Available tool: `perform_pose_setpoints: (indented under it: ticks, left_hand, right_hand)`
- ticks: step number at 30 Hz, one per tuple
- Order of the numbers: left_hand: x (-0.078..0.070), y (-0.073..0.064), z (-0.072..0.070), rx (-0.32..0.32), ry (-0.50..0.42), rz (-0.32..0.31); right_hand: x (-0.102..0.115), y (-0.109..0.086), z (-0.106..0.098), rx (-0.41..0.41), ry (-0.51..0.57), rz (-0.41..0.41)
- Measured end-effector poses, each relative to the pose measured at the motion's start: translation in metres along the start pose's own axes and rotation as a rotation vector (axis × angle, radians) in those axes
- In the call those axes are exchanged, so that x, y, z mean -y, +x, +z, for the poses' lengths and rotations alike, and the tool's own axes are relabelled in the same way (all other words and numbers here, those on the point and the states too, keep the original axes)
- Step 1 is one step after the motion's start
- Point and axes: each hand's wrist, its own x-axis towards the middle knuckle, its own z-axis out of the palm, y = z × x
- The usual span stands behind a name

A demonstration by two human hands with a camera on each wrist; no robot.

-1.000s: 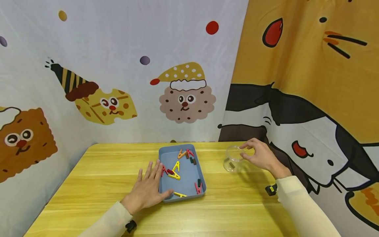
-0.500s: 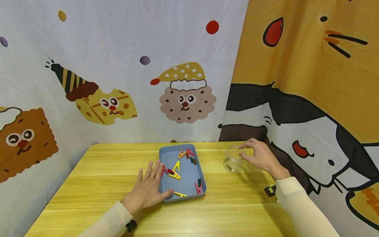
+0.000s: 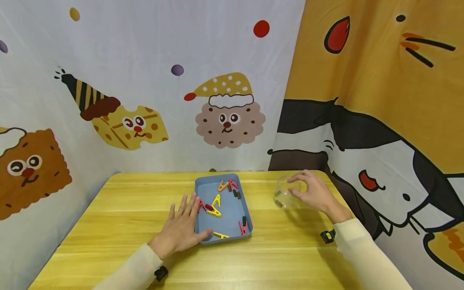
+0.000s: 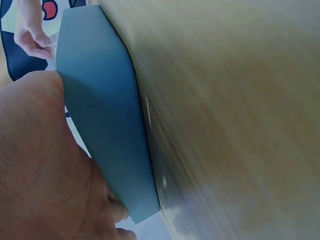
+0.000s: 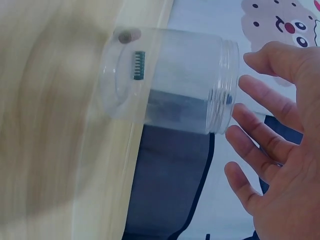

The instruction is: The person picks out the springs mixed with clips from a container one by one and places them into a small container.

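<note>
My left hand point(image 3: 181, 227) rests with straight, spread fingers along the left rim of a grey-blue tray point(image 3: 228, 215); the left wrist view shows its palm beside the tray wall point(image 4: 105, 115). Over the mouth of a clear, lidless jar point(image 3: 284, 197) hovers my right hand point(image 3: 314, 192). Its thumb and fingers are loosely bent and apart near the threaded rim, in the right wrist view. The upright jar holds a small green ridged piece point(image 5: 139, 65) and a brownish piece point(image 5: 129, 36). A small dark spot point(image 5: 229, 98) shows near the rim, too unclear to identify.
Inside the tray lie yellow clips point(image 3: 216, 201), red clips point(image 3: 243, 228), an orange clip point(image 3: 222, 185) and several short dark green, brown and red pieces. The wooden table point(image 3: 137, 205) meets a printed cloth backdrop point(image 3: 145, 80) behind and at the right.
My right hand has shifted slightly left, further over the jar mouth. The left hand stays by the tray. The head view has tilted a little.
</note>
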Motion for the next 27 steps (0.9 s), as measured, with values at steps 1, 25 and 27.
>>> perform_pose_setpoints:
  ticks: [1, 25, 27]
  left_hand:
    - [0.0, 0.0, 0.0, -0.002, -0.004, 0.001]
    - [0.001, -0.001, 0.002, 0.005, -0.01, -0.006]
    - [0.002, -0.001, 0.001, 0.0, -0.007, -0.007]
  right_hand:
    - [0.001, 0.0, 0.001, -0.002, -0.003, -0.004]
    - [0.031, -0.01, 0.026, -0.036, -0.05, -0.078]
    - [0.033, -0.01, 0.027, -0.031, -0.049, -0.078]
